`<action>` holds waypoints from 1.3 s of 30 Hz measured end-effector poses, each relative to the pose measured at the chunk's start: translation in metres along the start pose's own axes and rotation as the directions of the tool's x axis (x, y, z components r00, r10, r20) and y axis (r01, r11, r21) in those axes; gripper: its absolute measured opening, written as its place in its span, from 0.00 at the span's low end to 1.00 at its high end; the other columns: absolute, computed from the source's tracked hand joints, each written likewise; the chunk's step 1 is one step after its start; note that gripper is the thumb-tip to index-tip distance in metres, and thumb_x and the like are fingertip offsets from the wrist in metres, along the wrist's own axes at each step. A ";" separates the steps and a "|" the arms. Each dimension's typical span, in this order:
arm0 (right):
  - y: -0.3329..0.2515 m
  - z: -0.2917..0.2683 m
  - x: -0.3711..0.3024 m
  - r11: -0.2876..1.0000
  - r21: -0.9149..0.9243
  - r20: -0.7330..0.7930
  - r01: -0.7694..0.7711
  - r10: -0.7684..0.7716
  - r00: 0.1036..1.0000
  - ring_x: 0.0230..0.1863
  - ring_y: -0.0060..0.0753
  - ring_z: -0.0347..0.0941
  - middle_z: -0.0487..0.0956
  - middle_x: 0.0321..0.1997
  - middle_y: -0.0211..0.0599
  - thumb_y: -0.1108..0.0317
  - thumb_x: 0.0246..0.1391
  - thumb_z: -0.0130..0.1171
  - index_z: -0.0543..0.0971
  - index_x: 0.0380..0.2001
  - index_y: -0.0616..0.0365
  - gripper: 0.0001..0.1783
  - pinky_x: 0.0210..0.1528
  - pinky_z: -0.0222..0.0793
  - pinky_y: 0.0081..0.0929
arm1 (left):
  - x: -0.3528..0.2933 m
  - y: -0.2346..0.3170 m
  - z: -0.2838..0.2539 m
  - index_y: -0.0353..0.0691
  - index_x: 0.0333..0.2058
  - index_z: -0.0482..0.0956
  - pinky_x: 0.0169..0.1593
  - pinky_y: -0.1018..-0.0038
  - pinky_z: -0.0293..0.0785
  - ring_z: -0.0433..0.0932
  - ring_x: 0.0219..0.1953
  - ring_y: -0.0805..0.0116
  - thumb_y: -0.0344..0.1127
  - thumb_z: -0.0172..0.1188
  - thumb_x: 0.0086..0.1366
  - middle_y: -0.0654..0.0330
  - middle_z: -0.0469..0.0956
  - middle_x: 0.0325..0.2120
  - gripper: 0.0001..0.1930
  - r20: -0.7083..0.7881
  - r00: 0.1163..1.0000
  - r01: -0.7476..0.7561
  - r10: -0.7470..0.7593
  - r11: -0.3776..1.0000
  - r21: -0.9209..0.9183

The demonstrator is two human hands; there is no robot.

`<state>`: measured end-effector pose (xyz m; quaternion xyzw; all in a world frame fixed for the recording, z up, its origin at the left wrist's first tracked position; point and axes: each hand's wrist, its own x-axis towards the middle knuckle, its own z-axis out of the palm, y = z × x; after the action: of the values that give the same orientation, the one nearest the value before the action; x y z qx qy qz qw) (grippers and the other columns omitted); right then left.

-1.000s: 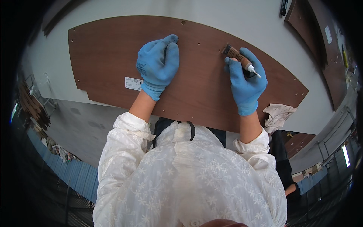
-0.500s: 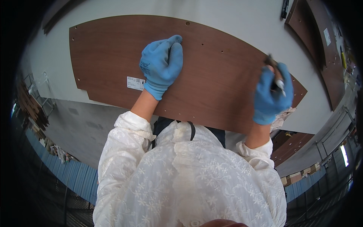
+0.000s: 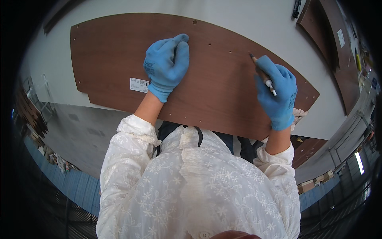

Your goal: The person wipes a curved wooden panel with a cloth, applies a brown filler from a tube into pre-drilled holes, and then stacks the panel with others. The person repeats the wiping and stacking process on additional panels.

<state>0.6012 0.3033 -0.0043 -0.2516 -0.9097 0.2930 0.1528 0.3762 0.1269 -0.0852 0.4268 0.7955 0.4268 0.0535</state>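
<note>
A large brown wooden panel with a curved far edge and small drilled holes lies across the white table in front of me. My left hand, in a blue glove, is over the panel's middle. Its fingers are curled closed with thumb and forefinger together; whatever is between them, if anything, is hidden. Over the panel's right part, my right hand, also gloved in blue, grips a slim brown pen-like tool. The tool's dark tip points to the far left, close to the panel's far edge, and its white end points back toward me.
A white label is on the panel beside my left wrist. More curved brown panels lie at the far right, near a black marker. A crumpled pale cloth is by my right wrist. Another brown panel is lower right.
My right hand has moved left along the panel with the pen-like tool, and the tool's tip now points further left. My left hand keeps its closed pose. The whole view has shifted slightly.
</note>
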 end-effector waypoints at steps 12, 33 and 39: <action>-0.007 0.009 0.030 0.994 -0.043 0.239 0.096 -0.083 0.967 0.26 0.39 0.73 0.75 0.23 0.33 0.77 0.48 0.64 0.81 0.42 0.47 0.17 0.32 0.69 0.35 | -0.001 0.001 -0.005 0.37 0.38 0.89 0.34 0.68 0.80 0.84 0.29 0.59 0.36 0.64 0.66 0.54 0.86 0.28 0.10 0.038 0.997 0.065 -0.063 0.996 -0.054; 0.040 -0.022 0.059 0.969 0.196 -0.410 0.152 -0.059 0.910 0.45 0.37 0.85 0.86 0.47 0.47 0.82 0.53 0.71 0.83 0.49 0.68 0.19 0.52 0.79 0.30 | -0.003 0.000 -0.007 0.36 0.40 0.89 0.37 0.70 0.79 0.84 0.30 0.61 0.32 0.64 0.66 0.54 0.87 0.31 0.09 0.032 0.999 0.008 -0.007 1.000 -0.017; 0.047 -0.041 0.058 0.968 -0.120 -0.371 0.218 -0.248 0.895 0.37 0.41 0.84 0.86 0.39 0.45 0.81 0.49 0.71 0.84 0.45 0.63 0.17 0.42 0.78 0.30 | -0.002 0.005 -0.003 0.36 0.39 0.89 0.38 0.66 0.80 0.85 0.33 0.55 0.27 0.66 0.62 0.53 0.87 0.32 0.08 -0.037 0.996 -0.081 0.084 0.993 0.081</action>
<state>0.5876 0.3867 0.0070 -0.1986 -0.8962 0.1834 0.3518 0.3790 0.1248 -0.0803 0.4524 0.7944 0.4054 0.0028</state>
